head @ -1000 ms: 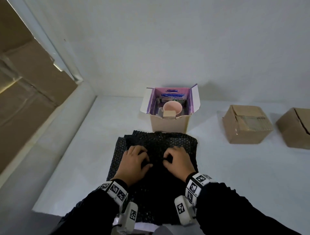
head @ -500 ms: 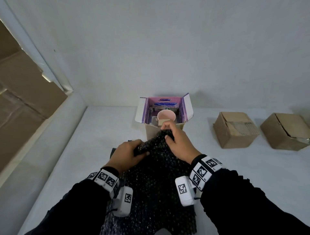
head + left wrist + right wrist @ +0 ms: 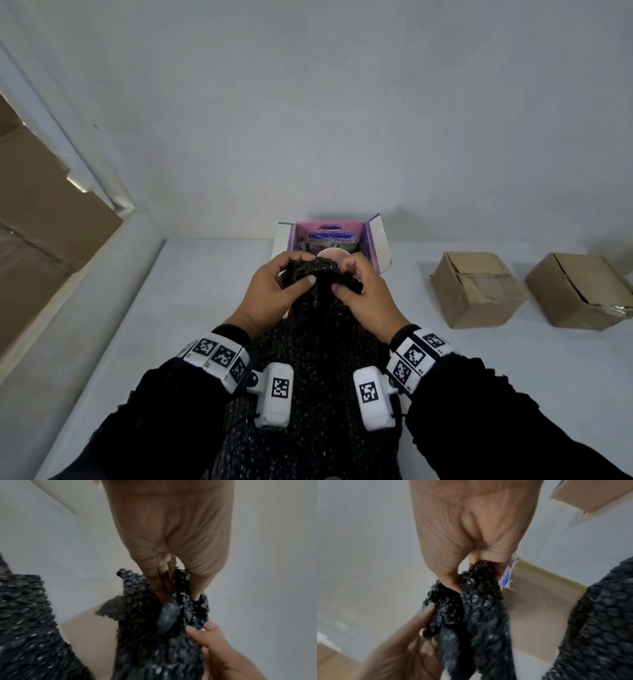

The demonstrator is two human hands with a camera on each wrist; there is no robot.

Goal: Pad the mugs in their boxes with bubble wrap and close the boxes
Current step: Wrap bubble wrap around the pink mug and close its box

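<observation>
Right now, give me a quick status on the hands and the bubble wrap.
Left hand and right hand both grip the bunched black bubble wrap. Open box with pink mug just beyond. Nothing in the way.

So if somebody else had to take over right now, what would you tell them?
Left hand and right hand both grip the bunched end of the black bubble wrap, lifted just in front of the open purple box.
The pink mug sits inside that box, not yet padded.
Two brown boxes on the right look closed.
Left: push the wrap in around the mug, then shut the flaps.
</observation>
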